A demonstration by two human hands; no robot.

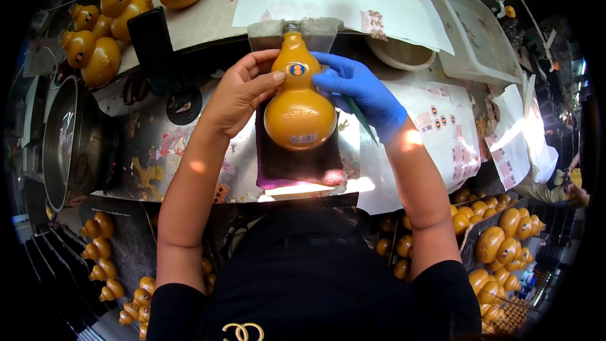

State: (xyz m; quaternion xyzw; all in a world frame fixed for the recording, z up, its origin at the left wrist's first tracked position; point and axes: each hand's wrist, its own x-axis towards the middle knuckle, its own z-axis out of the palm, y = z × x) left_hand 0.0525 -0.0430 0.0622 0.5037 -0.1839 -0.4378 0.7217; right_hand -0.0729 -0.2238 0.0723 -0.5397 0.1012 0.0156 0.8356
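Observation:
A golden-yellow gourd-shaped bottle (300, 120) is held between my hands, its narrow neck pointing away from me. My bare left hand (247, 91) grips it at the waist from the left, thumb pressed beside a small round blue-and-orange sticker (297, 69). From the right, my right hand (363, 85), in a blue glove, closes its fingertips on the upper bulb and waist. A thin green strip (361, 115) pokes out under the gloved palm; its kind is unclear. Beneath the bottle lies a dark cloth (297, 167), and a greyish cloth (265, 33) sits behind its neck.
Several similar bottles (101, 60) stand at the far left beside a dark phone-like slab (151, 41). A metal pan (72, 145) is at the left. Sticker sheets (442, 132) lie at the right, near a translucent tub (480, 38) and a bowl (401, 57). More bottles (499, 246) fill crates below.

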